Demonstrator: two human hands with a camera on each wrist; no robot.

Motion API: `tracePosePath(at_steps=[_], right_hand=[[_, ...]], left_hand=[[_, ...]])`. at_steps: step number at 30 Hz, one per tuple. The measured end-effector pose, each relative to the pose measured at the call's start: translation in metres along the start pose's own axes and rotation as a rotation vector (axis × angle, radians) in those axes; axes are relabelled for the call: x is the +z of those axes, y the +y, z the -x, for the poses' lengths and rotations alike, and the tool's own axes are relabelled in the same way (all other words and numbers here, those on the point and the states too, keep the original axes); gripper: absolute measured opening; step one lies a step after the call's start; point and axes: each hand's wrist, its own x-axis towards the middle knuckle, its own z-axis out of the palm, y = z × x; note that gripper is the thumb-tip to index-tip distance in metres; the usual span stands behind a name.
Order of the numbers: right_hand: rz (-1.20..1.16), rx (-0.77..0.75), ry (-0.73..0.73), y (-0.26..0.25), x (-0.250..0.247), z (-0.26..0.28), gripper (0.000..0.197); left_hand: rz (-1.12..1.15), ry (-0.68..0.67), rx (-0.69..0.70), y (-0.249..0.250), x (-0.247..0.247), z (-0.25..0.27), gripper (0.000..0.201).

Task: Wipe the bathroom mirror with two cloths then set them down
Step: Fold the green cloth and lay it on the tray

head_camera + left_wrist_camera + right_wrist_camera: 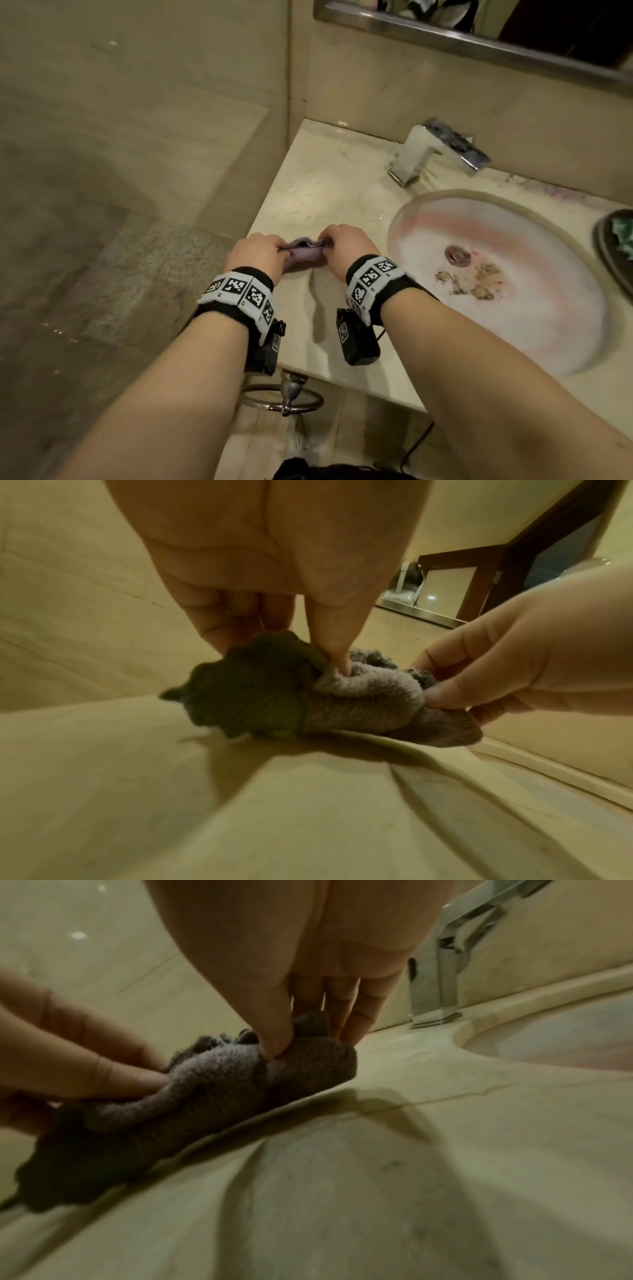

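A bunched purple cloth [305, 255] lies on the marble counter [325, 192] left of the basin. In the left wrist view a dark green cloth [250, 691] sits bunched against the purple cloth [369, 699]. My left hand [255, 255] pinches the left end, thumb pressed into the purple fabric and fingers behind the green cloth. My right hand [346, 246] pinches the right end of the purple cloth [240, 1080] between thumb and fingers. The mirror [513, 24] hangs above, only its lower edge showing.
A square chrome tap [435, 150] stands behind the oval basin [496, 274], which has stains near its drain. A dark dish [616, 246] sits at the far right. A chrome towel ring [284, 399] hangs under the counter's front edge. Tiled wall stands to the left.
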Motion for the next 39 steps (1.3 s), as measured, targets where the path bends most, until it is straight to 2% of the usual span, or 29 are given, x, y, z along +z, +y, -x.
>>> tracePosePath(at_steps=[3, 9, 17, 23, 31, 39], right_hand=[[-0.086, 0.080, 0.012, 0.019, -0.018, 0.011, 0.029], [-0.173, 0.119, 0.048, 0.091, -0.066, 0.043, 0.026], [-0.177, 0.251, 0.132, 0.239, -0.135, 0.104, 0.023], [-0.154, 0.373, 0.186, 0.363, -0.180, 0.155, 0.023], [-0.194, 0.520, 0.237, 0.490, -0.209, 0.191, 0.026], [-0.188, 0.585, 0.224, 0.564, -0.209, 0.187, 0.023]], left_hand=[[0.017, -0.009, 0.064, 0.025, -0.002, 0.000, 0.025], [0.098, 0.000, 0.215, 0.108, 0.001, 0.010, 0.022], [0.095, -0.053, 0.449, 0.269, 0.035, 0.026, 0.025], [0.090, -0.172, 0.594, 0.405, 0.082, 0.041, 0.027], [-0.004, -0.179, 0.697, 0.539, 0.137, 0.047, 0.025], [-0.151, -0.198, 0.683, 0.608, 0.175, 0.039, 0.028]])
